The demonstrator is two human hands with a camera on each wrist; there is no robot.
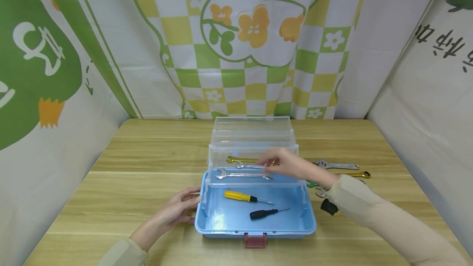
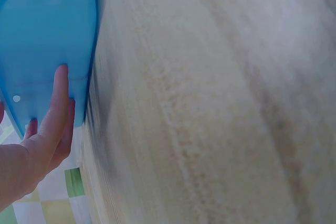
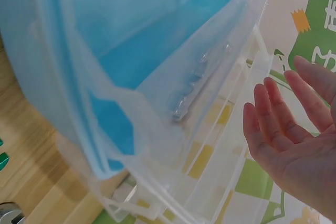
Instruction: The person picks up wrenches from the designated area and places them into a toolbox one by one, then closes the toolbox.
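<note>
A blue toolbox (image 1: 218, 232) stands open, its clear trays (image 1: 255, 134) folded up and back. My left hand (image 1: 181, 208) rests against its left wall, fingers fairly straight, as the left wrist view also shows. Above the trays is my right hand (image 1: 281, 162); in the right wrist view the fingers (image 3: 281, 114) are spread loosely and nothing is in them. Under and beside it in the trays lie a silver open-end wrench (image 1: 242, 174), a smaller silver wrench (image 1: 244, 166) and a gold wrench (image 1: 240, 159). A yellow screwdriver (image 1: 238, 196) and a black screwdriver (image 1: 262, 214) lie on the box floor.
Right of the box, partly behind my right forearm, lie an adjustable wrench (image 1: 340, 166), a gold ratchet wrench (image 1: 360, 174) and green-handled tools (image 1: 311, 184). A pink latch (image 1: 255, 240) hangs at the box's front. Printed curtains (image 1: 244, 85) enclose the wooden table (image 1: 111, 208).
</note>
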